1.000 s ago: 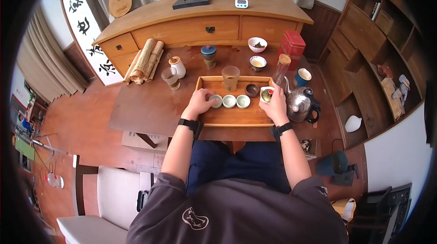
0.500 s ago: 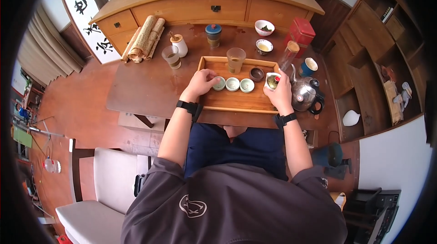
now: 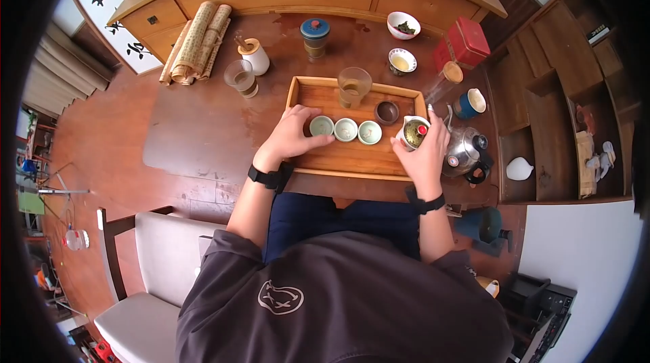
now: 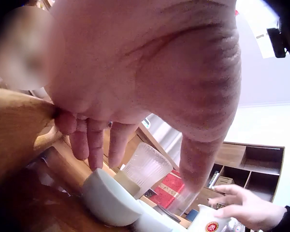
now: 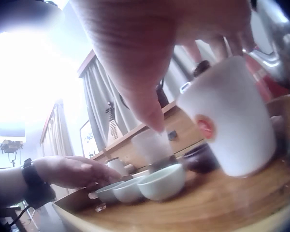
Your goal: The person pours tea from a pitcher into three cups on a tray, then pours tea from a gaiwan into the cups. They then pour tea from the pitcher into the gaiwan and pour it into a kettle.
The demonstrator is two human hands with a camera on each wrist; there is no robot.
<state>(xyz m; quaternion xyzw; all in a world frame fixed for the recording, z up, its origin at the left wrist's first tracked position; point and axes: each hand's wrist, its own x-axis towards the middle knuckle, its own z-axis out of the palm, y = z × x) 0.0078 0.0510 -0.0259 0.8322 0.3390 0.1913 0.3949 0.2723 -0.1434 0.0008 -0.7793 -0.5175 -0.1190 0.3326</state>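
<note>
Three small pale green teacups stand in a row on a wooden tray (image 3: 352, 158). My left hand (image 3: 290, 134) is over the tray's left end, its fingers and thumb spread around the leftmost teacup (image 3: 321, 126). In the left wrist view those fingers are straight, with fingertips near the rim of the teacup (image 4: 110, 199). At the tray's right end my right hand (image 3: 428, 152) spreads around a white pitcher (image 3: 409, 137) with a red emblem. The right wrist view shows its thumb apart from the pitcher (image 5: 234, 118), which stands upright on the tray.
A ribbed glass (image 3: 354, 87) and a small dark bowl (image 3: 386, 113) sit behind the teacups. Right of the tray stand a steel kettle (image 3: 462, 149), a blue cup (image 3: 468, 103) and a red box (image 3: 463, 43). Further left are another glass (image 3: 241, 78) and rolled bamboo scrolls (image 3: 200, 45).
Both hands have spread their fingers wider, the left around the leftmost teacup, the right at the pitcher. The cups and pitcher keep their places on the tray. The head view has tilted downward.
</note>
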